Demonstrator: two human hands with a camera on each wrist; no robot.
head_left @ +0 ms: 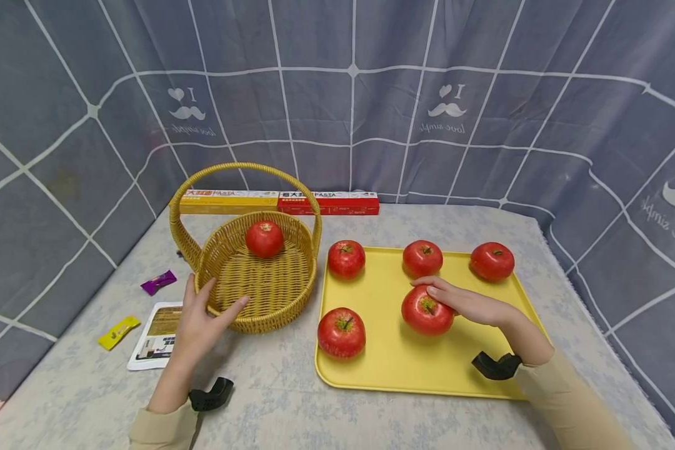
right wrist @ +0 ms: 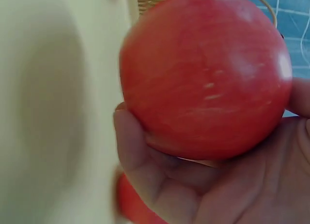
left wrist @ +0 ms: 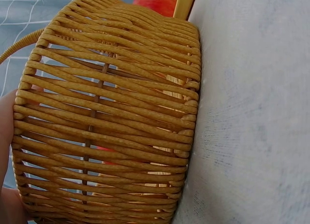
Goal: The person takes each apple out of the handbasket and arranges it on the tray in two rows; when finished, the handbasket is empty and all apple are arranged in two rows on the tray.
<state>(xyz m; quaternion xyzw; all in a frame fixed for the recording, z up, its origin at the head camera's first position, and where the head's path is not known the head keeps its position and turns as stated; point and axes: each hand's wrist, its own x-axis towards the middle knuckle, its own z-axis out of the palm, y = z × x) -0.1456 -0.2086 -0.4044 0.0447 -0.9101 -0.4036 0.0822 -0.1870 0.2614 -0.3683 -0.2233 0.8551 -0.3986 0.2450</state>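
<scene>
A woven wicker basket (head_left: 270,294) with a hoop handle stands left of a yellow tray (head_left: 405,369), and one red apple (head_left: 264,239) lies in it. My left hand (head_left: 216,301) grips the basket's near rim, thumb inside the wall. The left wrist view is filled by the basket wall (left wrist: 111,117), with my left hand (left wrist: 6,137) at the edge. My right hand (head_left: 461,301) holds a red apple (head_left: 426,310) on the tray, fingers curled over it. In the right wrist view that apple (right wrist: 208,74) sits in my fingers (right wrist: 145,156). Several other apples (head_left: 341,332) lie on the tray.
Yellow (head_left: 227,201) and red (head_left: 329,202) pasta boxes lie against the back curtain. A purple wrapper (head_left: 159,282), a yellow wrapper (head_left: 118,332) and a printed leaflet (head_left: 157,334) lie left of the basket. A grey checked curtain encloses the cloth-covered table (head_left: 292,400).
</scene>
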